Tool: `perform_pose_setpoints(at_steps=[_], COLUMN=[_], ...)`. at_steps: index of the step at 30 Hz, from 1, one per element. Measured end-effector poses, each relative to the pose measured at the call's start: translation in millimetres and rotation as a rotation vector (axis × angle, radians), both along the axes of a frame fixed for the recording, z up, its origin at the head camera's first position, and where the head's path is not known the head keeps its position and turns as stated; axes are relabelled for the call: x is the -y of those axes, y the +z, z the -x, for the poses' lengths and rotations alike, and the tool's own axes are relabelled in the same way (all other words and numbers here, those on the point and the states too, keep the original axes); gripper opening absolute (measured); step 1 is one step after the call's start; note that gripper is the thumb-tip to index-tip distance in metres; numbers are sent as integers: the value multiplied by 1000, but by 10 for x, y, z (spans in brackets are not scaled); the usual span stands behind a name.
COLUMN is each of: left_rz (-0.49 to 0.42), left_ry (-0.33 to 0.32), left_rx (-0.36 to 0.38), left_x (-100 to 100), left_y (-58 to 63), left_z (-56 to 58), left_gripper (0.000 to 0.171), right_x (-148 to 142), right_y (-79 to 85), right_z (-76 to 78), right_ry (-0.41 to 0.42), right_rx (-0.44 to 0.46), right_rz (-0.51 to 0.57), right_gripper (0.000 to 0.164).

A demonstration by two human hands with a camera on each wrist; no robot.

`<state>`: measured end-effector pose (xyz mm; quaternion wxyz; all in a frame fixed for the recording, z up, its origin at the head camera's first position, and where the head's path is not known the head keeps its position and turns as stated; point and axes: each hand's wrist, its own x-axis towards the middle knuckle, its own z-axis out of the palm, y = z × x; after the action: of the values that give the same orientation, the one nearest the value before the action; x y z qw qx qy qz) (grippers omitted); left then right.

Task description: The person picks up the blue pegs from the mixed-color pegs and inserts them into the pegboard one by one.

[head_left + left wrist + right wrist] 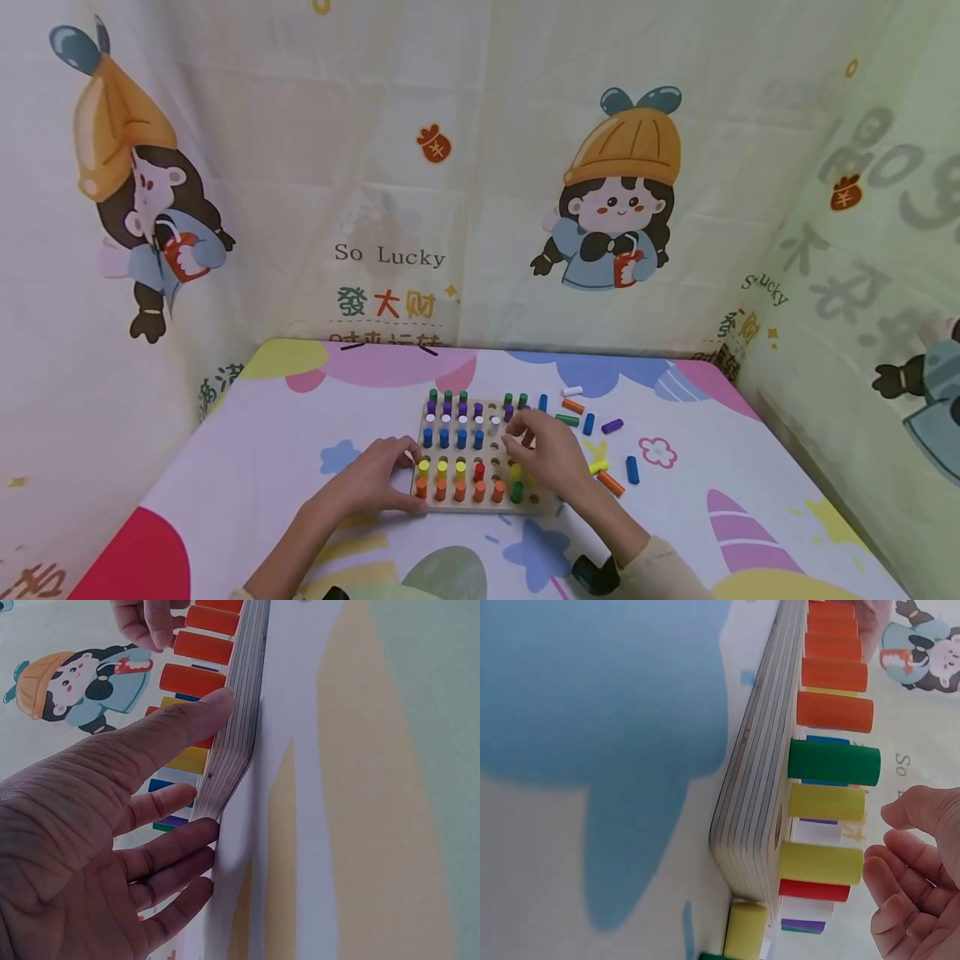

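A wooden pegboard (472,506) lies on the table with rows of coloured pegs upright in its holes. My left hand (378,475) rests at its front left corner. In the left wrist view the thumb lies by an orange peg (193,679), while the other fingers touch the board's side, nearly straight. Above the board's right part, my right hand (551,450) has its fingertips close to a white peg (495,426). The right wrist view shows its fingers loosely bent beside a yellow peg (821,862), with no peg visible between them. A green peg (835,763) stands nearby.
Loose pegs lie right of the board, among them an orange peg (611,482), a blue peg (633,469), a purple peg (612,426) and a white peg (572,391). A printed cloth (487,183) hangs behind the table and at both sides.
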<state>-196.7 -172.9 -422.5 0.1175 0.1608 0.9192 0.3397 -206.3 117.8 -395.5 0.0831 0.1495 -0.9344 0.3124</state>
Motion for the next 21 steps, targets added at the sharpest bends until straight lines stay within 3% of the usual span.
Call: perform_pose_setpoints(at_steps=[21], left_rz=[-1], left_ry=[-8], left_rx=[-13], left_x=[-26], left_y=[-22], left_z=[-1], left_gripper=[57], right_x=[-369], right_y=[-65], right_z=[-151], right_ry=[-77], right_rx=[-19], right_rz=[15], right_gripper=[12])
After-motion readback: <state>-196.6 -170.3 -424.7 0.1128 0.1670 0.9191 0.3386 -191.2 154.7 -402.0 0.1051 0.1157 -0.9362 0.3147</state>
